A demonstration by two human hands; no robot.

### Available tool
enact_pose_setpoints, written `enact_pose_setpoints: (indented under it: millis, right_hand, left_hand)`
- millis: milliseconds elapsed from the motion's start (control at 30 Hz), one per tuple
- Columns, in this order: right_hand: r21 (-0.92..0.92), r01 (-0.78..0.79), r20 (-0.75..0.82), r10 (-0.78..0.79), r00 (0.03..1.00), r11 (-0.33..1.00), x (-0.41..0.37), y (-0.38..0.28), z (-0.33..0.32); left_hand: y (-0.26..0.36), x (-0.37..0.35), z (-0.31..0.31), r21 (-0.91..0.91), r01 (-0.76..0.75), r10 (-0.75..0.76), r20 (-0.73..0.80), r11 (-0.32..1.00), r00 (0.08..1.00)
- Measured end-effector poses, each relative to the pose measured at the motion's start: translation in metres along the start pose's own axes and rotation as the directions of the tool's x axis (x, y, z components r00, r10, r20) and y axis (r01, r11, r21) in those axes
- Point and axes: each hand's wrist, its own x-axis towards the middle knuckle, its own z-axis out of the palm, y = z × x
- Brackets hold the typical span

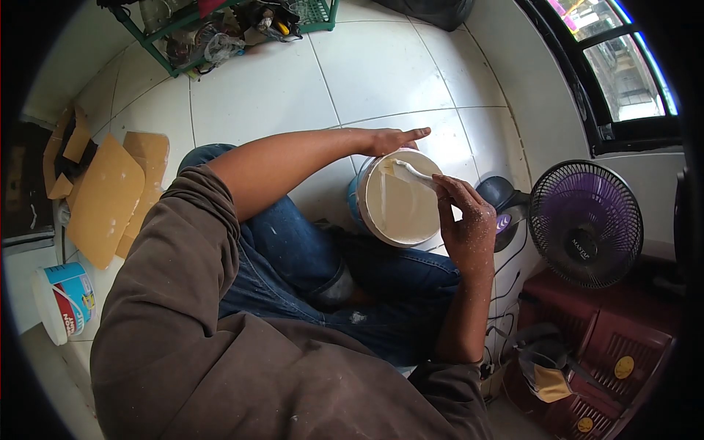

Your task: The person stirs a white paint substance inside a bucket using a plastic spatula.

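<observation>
A round bucket (353, 199) with a blue outer wall stands between my bent legs, with creamy off-white paint (411, 213) inside. My left hand (392, 141) grips the bucket's far rim, one digit stretched out to the right; the fingers on the rim are partly hidden. In my right hand (469, 216), which is speckled with white, is a paintbrush (416, 174) with a pale handle. It slants over the bucket's mouth, its head close to the inner wall under my left hand. A thin pale strip or streak (383, 202) runs across the paint's left side.
To the right stand a purple and black fan (585, 224) and a dark red cabinet (554, 293), with cables on the floor. Cardboard (110, 198) and another paint bucket (73, 293) are at left. A green rack (158, 48) with assorted items stands at the back.
</observation>
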Motion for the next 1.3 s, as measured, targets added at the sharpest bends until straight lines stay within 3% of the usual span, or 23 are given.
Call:
enact_pose_setpoints:
  millis: [267,433,533,600,633,667,700,733,800,833,933,1000,1167,1267,1300]
  right_hand:
    - [0.079,-0.056,-0.012,0.057,0.998,0.995,0.003,-0.001,0.004]
    - [0.028,-0.061,0.159,0.056,0.986,0.998,-0.001,0.011,-0.004]
    - [0.003,-0.052,0.15,0.051,0.987,0.999,-0.001,0.011,-0.01]
    - [-0.006,-0.079,0.173,0.079,0.982,0.997,-0.005,0.02,-0.01]
    - [-0.019,-0.097,0.184,0.099,0.978,0.995,-0.004,0.031,-0.012]
    - [-0.037,-0.07,0.178,0.076,0.981,0.997,-0.009,0.042,-0.002]
    - [-0.078,-0.178,0.256,0.192,0.947,0.981,-0.008,0.043,0.006]
    - [-0.14,-0.223,0.3,0.256,0.919,0.965,-0.009,0.066,0.031]
    - [-0.168,-0.159,0.375,0.213,0.902,0.973,-0.008,0.092,0.07]
    - [-0.169,-0.229,0.348,0.275,0.896,0.959,-0.005,0.088,0.08]
    - [-0.303,0.032,0.408,0.1,0.908,0.952,0.006,0.08,0.078]
    - [-0.269,0.131,0.391,-0.016,0.92,0.954,0.008,0.095,0.088]
    - [-0.247,0.073,0.363,0.022,0.932,0.966,0.006,0.089,0.084]
    - [-0.311,0.138,0.243,-0.062,0.968,0.94,0.002,0.1,0.098]
    - [-0.343,0.092,0.21,-0.019,0.977,0.935,0.003,0.098,0.096]
  left_hand:
    - [0.003,-0.003,0.0,0.008,0.013,-0.013,0.002,1.0,1.0]
    - [0.003,-0.003,0.0,0.08,-0.024,0.026,-0.029,0.997,0.999]
    - [-0.002,0.001,0.0,0.016,0.025,-0.024,-0.044,1.0,0.999]
    - [-0.02,0.011,-0.006,0.132,-0.157,0.154,0.033,0.979,0.988]
    - [-0.026,0.007,-0.005,0.164,-0.191,0.201,-0.047,0.968,0.979]
    - [-0.082,0.049,-0.011,0.365,-0.319,0.34,0.008,0.874,0.94]
    - [-0.05,0.031,-0.011,0.118,-0.178,0.179,-0.001,0.977,0.984]
    - [-0.022,0.006,-0.005,-0.115,-0.007,0.013,0.054,0.993,0.998]
    - [-0.034,0.013,-0.009,-0.224,0.035,-0.022,0.057,0.974,0.998]
    - [-0.038,0.015,-0.008,-0.268,-0.007,0.023,0.054,0.963,0.998]
    - [-0.018,0.01,-0.004,-0.257,0.014,-0.004,0.038,0.966,0.999]
    - [-0.021,0.01,-0.006,-0.213,0.014,-0.006,0.038,0.977,0.999]
    - [-0.024,0.012,-0.011,-0.124,-0.028,0.031,0.027,0.992,0.999]
    - [-0.039,0.026,-0.019,-0.062,-0.107,0.107,-0.005,0.992,0.994]
    - [-0.035,0.025,-0.017,-0.029,-0.118,0.118,-0.005,0.993,0.993]
